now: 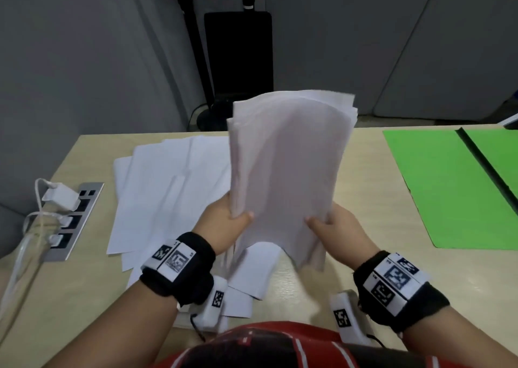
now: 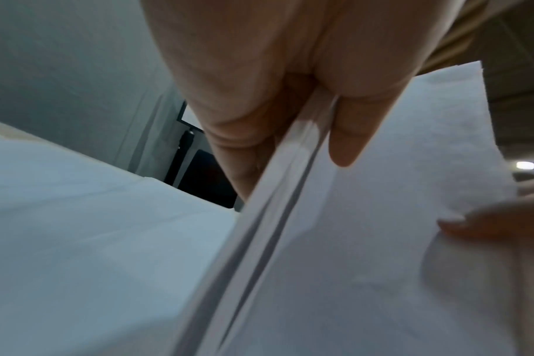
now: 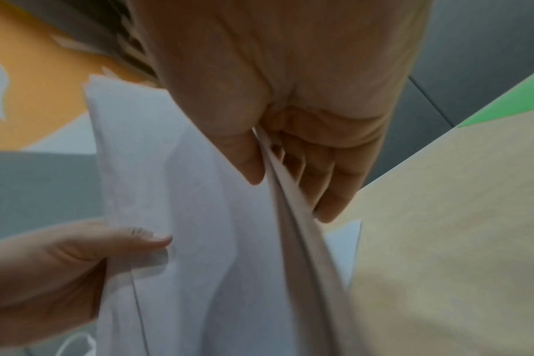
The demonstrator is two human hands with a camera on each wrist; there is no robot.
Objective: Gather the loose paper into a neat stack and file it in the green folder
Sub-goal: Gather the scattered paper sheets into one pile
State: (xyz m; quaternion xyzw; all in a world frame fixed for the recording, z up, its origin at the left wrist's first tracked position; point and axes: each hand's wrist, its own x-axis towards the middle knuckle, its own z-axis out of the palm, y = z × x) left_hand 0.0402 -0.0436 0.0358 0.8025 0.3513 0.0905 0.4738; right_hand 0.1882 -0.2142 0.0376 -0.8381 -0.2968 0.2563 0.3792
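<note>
A bundle of white sheets (image 1: pixel 288 165) stands upright above the table, its top edges uneven. My left hand (image 1: pixel 227 221) grips its left side, thumb in front and fingers behind. My right hand (image 1: pixel 333 227) grips the right side the same way. In the left wrist view my left hand (image 2: pixel 290 115) pinches the bundle's edge (image 2: pixel 275 228). In the right wrist view my right hand (image 3: pixel 290 149) pinches the bundle (image 3: pixel 198 216). More loose sheets (image 1: pixel 168 188) lie spread on the table to the left and under my hands. The green folder (image 1: pixel 454 185) lies open at the right.
A socket strip (image 1: pixel 75 221) with white plugs and cables is set in the wooden table (image 1: pixel 364 255) at the left. A black stand and panel (image 1: pixel 238 53) rise behind the far edge. Bare table surface lies between the bundle and the folder.
</note>
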